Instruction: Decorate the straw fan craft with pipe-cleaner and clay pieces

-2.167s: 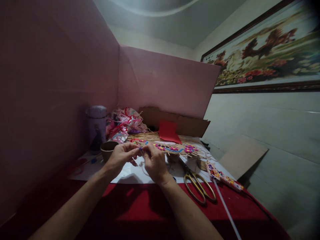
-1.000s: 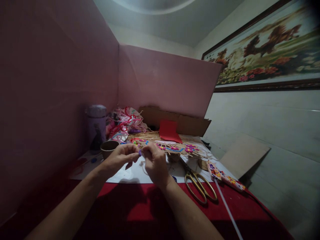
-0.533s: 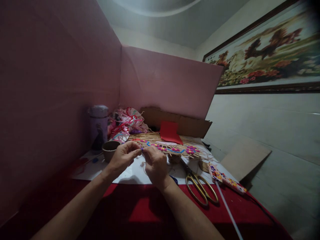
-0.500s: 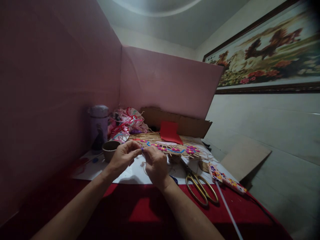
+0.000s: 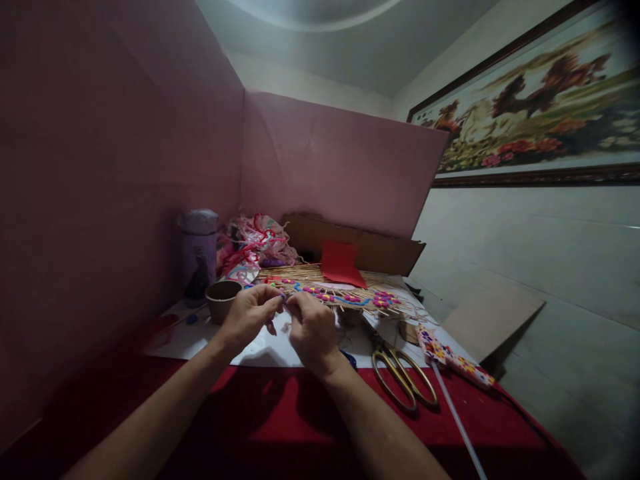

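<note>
My left hand (image 5: 249,316) and my right hand (image 5: 313,327) meet fingertip to fingertip above a white sheet (image 5: 260,343) on the red tablecloth. Both pinch a tiny purple piece (image 5: 283,299) between thumbs and forefingers; it is too small to name. A thin pale string (image 5: 289,331) hangs under my right hand. Just behind the hands lies a mat of thin straw sticks (image 5: 345,293) dotted with pink, yellow and blue beads.
Gold-handled scissors (image 5: 400,377) lie right of my right wrist, beside a bead-covered stick (image 5: 453,360) with a white rod. A brown cup (image 5: 223,298), a lilac flask (image 5: 199,250), a heap of pink cords (image 5: 255,243), red paper (image 5: 341,264) and cardboard stand behind. Pink boards wall the left and back.
The hands stay pinched together on the small piece, with only slight finger shifts. The view has drifted a little to the left.
</note>
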The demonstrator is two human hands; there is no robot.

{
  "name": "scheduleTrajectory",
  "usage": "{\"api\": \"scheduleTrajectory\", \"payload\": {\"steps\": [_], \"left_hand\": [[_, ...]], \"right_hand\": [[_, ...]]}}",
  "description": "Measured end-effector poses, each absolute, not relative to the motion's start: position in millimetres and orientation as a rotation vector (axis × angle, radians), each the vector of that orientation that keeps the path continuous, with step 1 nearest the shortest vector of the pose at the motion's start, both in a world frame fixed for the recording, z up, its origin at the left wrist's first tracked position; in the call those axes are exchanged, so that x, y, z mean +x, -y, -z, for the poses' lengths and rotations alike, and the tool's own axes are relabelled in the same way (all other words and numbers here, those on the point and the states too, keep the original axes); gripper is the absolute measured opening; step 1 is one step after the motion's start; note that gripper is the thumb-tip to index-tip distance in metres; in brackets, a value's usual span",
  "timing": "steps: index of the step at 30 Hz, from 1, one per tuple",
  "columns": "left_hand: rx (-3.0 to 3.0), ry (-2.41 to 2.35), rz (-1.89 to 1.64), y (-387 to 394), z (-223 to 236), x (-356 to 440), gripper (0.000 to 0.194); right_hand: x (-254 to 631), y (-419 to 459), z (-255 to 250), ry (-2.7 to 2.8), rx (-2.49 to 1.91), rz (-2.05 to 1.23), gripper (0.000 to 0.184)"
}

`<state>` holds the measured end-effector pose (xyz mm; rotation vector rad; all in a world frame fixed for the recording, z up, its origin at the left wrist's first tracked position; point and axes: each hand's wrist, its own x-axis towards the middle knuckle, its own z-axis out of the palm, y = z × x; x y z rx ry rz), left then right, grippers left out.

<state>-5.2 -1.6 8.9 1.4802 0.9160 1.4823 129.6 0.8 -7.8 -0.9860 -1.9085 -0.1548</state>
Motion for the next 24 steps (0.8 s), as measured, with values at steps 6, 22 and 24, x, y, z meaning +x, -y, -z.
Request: {"api": "scheduleTrajectory", "payload": {"steps": [6,22,24], "left_hand": [[1.422,-0.92,-1.374,0.1,-10.5,-8.8,0.023],[1.469,-0.684,-1.178,5.4,-10.1,-18.9,0.021],[1.447,-0.677,-1.224,6.1,-8.9,-15.7,0.021]], "right_hand": [[132.5,-1.6,8.8,1.907,-1.001,0.32,0.013],[130.2,5.8,1.6,1.709,-0.707,-0.166,0.014],[128.9,6.2,2.6,1.697,-0.728,-0.218,0.013]]}}
